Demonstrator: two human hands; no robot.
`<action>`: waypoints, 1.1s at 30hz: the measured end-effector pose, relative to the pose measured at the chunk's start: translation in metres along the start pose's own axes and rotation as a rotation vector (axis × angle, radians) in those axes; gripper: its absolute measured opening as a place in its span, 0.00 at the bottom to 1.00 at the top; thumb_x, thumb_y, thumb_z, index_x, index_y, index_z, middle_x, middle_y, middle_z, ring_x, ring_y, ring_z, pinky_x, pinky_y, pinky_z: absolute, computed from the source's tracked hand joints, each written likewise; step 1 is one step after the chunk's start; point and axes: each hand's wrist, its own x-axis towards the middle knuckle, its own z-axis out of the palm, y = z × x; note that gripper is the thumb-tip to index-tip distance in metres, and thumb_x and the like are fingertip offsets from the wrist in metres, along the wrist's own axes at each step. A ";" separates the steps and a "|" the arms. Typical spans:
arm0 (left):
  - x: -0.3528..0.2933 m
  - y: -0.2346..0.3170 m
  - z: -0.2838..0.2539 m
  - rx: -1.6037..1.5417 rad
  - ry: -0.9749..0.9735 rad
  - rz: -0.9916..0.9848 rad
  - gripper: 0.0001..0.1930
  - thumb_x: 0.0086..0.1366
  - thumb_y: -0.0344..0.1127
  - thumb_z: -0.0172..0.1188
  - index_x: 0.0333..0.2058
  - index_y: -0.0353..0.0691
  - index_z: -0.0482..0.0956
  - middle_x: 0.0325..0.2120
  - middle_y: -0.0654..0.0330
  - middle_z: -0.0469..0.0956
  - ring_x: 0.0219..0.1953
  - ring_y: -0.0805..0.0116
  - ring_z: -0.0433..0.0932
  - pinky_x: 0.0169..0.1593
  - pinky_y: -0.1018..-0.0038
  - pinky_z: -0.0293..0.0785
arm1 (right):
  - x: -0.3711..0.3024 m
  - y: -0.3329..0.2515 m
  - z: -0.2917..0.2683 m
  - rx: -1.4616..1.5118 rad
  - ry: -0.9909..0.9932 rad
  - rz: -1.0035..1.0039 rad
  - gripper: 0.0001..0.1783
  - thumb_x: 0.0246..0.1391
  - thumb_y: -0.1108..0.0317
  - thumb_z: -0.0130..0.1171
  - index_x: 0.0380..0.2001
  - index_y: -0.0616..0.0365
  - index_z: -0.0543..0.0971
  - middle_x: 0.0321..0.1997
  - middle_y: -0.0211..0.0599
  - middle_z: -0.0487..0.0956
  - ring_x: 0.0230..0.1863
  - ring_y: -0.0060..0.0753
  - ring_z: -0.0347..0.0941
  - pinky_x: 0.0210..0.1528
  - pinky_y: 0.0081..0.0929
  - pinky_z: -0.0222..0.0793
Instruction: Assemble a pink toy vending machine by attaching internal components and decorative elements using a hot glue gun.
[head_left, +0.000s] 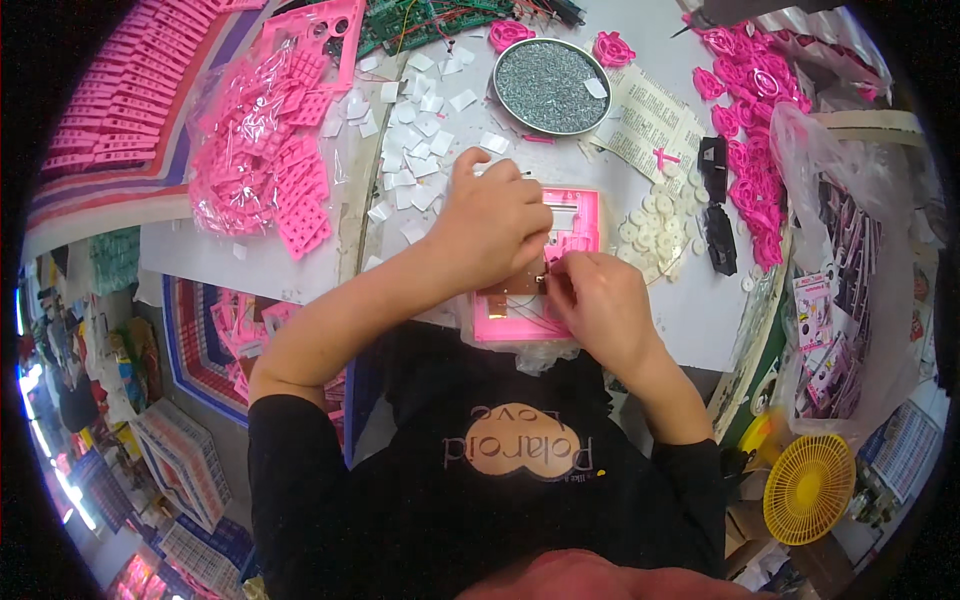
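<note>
Pink plastic casing point(580, 240), open side up, lies on the worktable in front of your chest, between your hands, with crumpled clear plastic point(545, 358) showing under its near edge. It looks light and fairly stiff, probably thin-walled and a little slick, so you likely do best gripping it by the outer side walls, low down, with little squeeze. Your left hand point(495, 215) reaches over its left side, fingers curled in close to one another; you cannot tell from here whether their tips clamp anything. Your right hand point(605, 295) works at the right edge, thumb and forefinger bent nearly together by the brown board point(515, 282) (whatever sits between them is too small to make out). That board seems rigid but easily scratched; take it by its edges. Thin wires point(537, 318) loop across the near part of the casing, soft and probably the most fragile bit; keep your fingertips off their ends. Round tin of small metal pieces point(550, 87) stands beyond, well apart.
</note>
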 end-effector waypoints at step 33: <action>0.034 -0.007 0.002 -0.142 -0.336 -0.217 0.07 0.56 0.36 0.64 0.28 0.38 0.82 0.25 0.49 0.81 0.32 0.45 0.81 0.37 0.52 0.76 | 0.037 0.041 -0.006 -0.114 0.055 -0.391 0.09 0.44 0.71 0.67 0.32 0.58 0.81 0.42 0.32 0.78 0.45 0.44 0.73 0.45 0.40 0.71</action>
